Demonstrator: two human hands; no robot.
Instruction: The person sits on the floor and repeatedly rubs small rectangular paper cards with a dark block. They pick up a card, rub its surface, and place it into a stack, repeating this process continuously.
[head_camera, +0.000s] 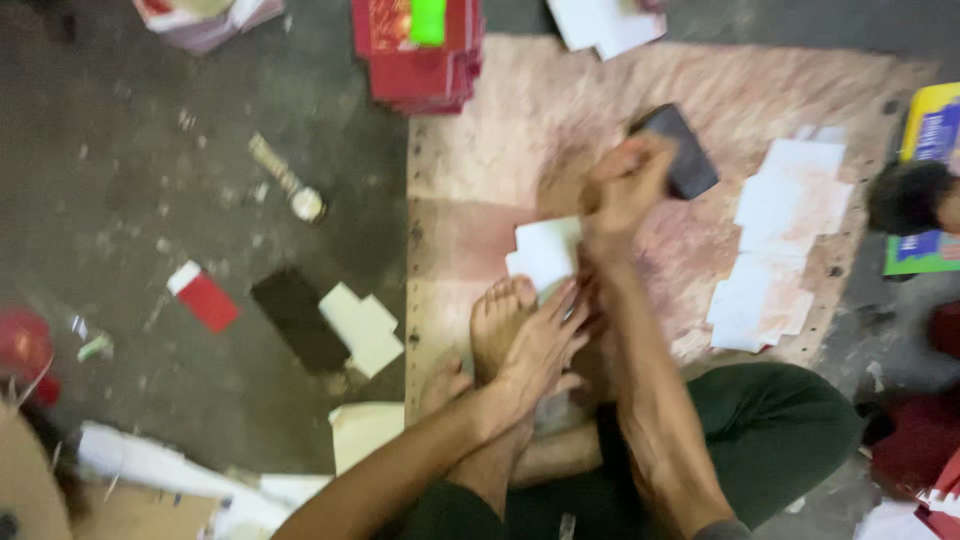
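Note:
My right hand (622, 185) is raised over a wooden board (470, 160) and grips a dark block-shaped tool (680, 150). Below it lies a white cut card piece (545, 252) on the board. My left hand (540, 345) rests with fingers spread beside my bare foot (497, 315), its fingertips touching the card's near edge. I sit cross-legged in dark green trousers. The picture is blurred by motion.
More white cut pieces (780, 240) lie on the board's right side. A stack of red cards (420, 50) sits at the far edge. On the dark floor left are a red-and-white piece (203, 297), a black rectangle (298, 318) and white cutouts (362, 327). Another person's head (908, 197) shows at right.

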